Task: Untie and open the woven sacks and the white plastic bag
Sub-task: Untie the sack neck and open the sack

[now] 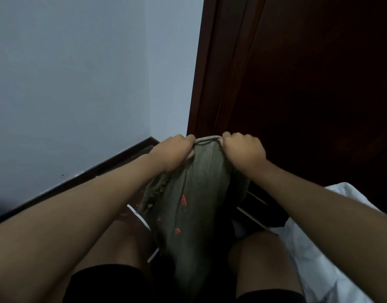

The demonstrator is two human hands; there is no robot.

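Where hands (pixel 175 149) grip: sack (pixel 194 193) rim, seemingly.

Coarse matt woven sack (pixel 197 193), frayed edge

Pale wall (pixel 78 73) meets dark wooden door (pixel 308 73); dark skirting (pixel 113 159) below, dim light.

Both arms reach forward, left hand (pixel 174 149) and right hand (pixel 245 149) raised side by side, fingers curled tight.
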